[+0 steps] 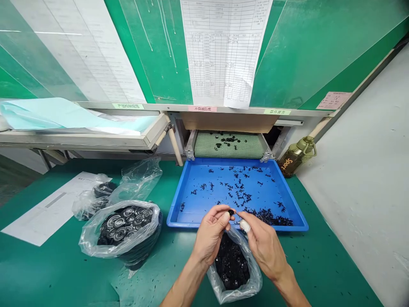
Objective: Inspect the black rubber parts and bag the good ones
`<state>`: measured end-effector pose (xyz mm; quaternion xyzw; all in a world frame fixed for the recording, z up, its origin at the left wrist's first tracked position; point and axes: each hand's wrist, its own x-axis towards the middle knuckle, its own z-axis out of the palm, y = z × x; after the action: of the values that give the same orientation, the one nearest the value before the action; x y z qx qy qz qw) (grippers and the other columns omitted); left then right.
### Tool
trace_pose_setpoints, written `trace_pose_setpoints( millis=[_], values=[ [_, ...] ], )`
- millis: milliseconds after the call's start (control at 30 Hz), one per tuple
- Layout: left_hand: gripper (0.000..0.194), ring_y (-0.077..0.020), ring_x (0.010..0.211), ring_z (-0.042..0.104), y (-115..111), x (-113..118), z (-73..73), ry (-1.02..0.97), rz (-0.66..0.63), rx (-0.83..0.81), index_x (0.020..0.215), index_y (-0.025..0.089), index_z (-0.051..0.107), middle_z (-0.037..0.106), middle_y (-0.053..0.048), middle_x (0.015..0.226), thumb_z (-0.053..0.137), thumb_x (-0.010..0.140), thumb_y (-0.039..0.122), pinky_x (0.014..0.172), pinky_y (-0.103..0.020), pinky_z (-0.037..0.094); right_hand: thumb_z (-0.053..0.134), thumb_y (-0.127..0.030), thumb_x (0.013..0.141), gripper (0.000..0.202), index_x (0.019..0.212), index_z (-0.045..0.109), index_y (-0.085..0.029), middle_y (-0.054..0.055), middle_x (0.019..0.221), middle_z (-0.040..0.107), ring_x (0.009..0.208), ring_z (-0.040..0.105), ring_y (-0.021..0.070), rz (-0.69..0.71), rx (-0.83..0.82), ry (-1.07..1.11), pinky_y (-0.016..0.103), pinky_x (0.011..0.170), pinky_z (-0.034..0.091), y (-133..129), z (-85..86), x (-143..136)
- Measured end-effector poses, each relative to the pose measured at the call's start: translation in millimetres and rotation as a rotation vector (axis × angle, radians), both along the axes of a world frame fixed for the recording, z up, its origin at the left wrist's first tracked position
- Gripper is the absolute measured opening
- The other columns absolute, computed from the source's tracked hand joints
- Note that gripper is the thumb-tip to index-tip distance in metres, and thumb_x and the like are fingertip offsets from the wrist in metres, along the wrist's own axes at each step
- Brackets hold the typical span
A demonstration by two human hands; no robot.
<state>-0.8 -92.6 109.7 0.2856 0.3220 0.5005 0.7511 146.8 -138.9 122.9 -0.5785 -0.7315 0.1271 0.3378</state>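
Between thumb and fingertips, my left hand (pixel 211 232) pinches a small black round part (pixel 231 212). My right hand (pixel 263 243) is closed beside it, its fingertips meeting the part; a white wrap (pixel 245 225) shows at one finger, and whatever else it may grip is too small to name. Both hands are above the near edge of a blue tray (pixel 174 204) scattered with small black pieces (pixel 268 216). Below them stands an open clear plastic bag (pixel 254 283) full of shiny black parts (pixel 232 264).
On the left, a clear bag (pixel 87 243) holds black rings (pixel 128 224), near smaller bags (pixel 89 202) and a white paper (pixel 41 221). Behind the tray is a green conveyor belt (pixel 207 145) with black parts. A bottle (pixel 295 157) stands by the right wall.
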Motion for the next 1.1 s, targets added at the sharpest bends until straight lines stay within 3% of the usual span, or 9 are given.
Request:
trace_pose_setpoints(
  millis=[67,300,433,633,1100],
  values=[
    [0.024,-0.0101,0.074,0.056,0.0,1.7,-2.0,-0.059,0.019,-0.035,0.095,0.015,0.067,0.067,-0.008,0.093,0.072,0.072,0.021,0.056,-0.017,0.040,0.033,-0.009,0.086,0.041,0.116,0.057,-0.020,0.007,0.103,0.065,0.090,0.063,0.0172,-0.026,0.012,-0.009,0.029,0.078,0.051,-1.5,0.7,-3.4],
    [0.017,-0.0078,0.067,0.055,2.0,4.7,-8.9,-0.139,0.012,-0.133,0.086,0.014,0.067,0.066,-0.007,0.084,0.073,0.071,0.017,0.051,-0.015,0.039,0.034,-0.010,0.087,0.039,0.114,0.059,-0.021,0.005,0.090,0.062,0.078,0.060,0.0156,-0.046,-0.031,0.016,0.026,0.069,0.049,0.3,-4.0,-5.2],
    [0.025,-0.0083,0.070,0.057,2.3,7.1,-12.2,-0.138,0.038,-0.163,0.093,0.013,0.068,0.067,-0.007,0.089,0.075,0.069,0.016,0.054,-0.015,0.042,0.034,-0.010,0.088,0.039,0.116,0.058,-0.021,0.005,0.091,0.061,0.079,0.059,0.0160,-0.046,-0.039,-0.009,0.027,0.072,0.049,0.4,-8.1,-5.8],
    [0.021,-0.0082,0.071,0.059,2.9,9.9,-13.8,-0.138,0.035,-0.207,0.087,0.013,0.067,0.067,-0.005,0.089,0.075,0.068,0.016,0.062,-0.016,0.046,0.033,-0.011,0.088,0.037,0.112,0.059,-0.021,0.006,0.090,0.060,0.079,0.059,0.0165,-0.077,-0.056,-0.059,0.027,0.070,0.048,-1.1,-9.5,-5.2],
    [0.025,-0.0088,0.071,0.059,-1.9,12.4,-15.7,-0.044,0.058,-0.156,0.089,0.015,0.068,0.068,-0.004,0.089,0.077,0.066,0.018,0.067,-0.018,0.046,0.033,-0.011,0.088,0.039,0.116,0.058,-0.020,0.007,0.089,0.060,0.079,0.059,0.0173,-0.093,-0.058,-0.126,0.027,0.069,0.047,-1.2,-8.5,-3.7]
  ],
)
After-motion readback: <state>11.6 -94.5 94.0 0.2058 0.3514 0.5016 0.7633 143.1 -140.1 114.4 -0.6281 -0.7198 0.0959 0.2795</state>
